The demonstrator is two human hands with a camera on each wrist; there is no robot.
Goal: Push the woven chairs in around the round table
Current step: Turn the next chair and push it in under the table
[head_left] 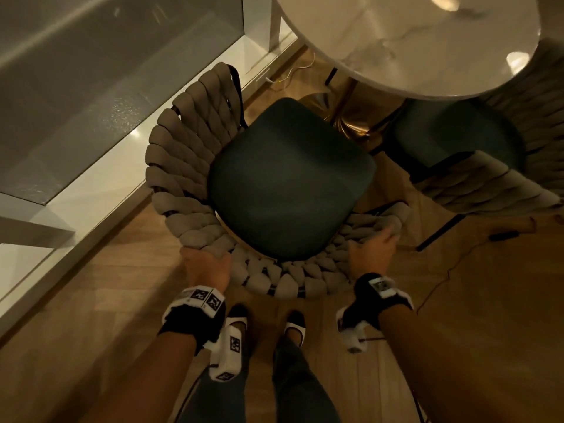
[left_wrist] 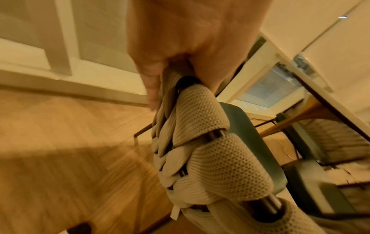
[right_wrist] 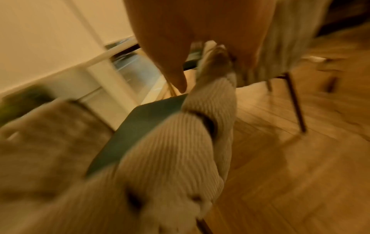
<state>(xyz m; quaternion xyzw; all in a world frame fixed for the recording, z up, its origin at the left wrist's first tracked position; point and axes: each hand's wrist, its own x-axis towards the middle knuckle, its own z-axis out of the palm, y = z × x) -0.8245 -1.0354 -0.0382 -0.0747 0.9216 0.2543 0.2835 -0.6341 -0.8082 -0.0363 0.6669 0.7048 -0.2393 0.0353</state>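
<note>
A woven chair (head_left: 290, 178) with a beige braided backrest and a dark green seat stands below me, its front facing the round marble table (head_left: 421, 41). My left hand (head_left: 205, 264) grips the backrest rim at its near left; in the left wrist view the left hand (left_wrist: 180, 52) wraps the woven chair's braided rim (left_wrist: 202, 148). My right hand (head_left: 374, 248) grips the rim at the near right, and the blurred right wrist view shows the right hand (right_wrist: 200, 47) on the woven chair's braid (right_wrist: 180, 142). A second woven chair (head_left: 476, 154) sits partly under the table at right.
A white glass-fronted cabinet (head_left: 91, 117) runs along the left, close to the chair's armrest. The table's gold pedestal (head_left: 357, 117) stands just beyond the seat. A dark cable (head_left: 451, 264) trails over the wooden floor (head_left: 106, 300) at right. My feet (head_left: 268, 325) are behind the chair.
</note>
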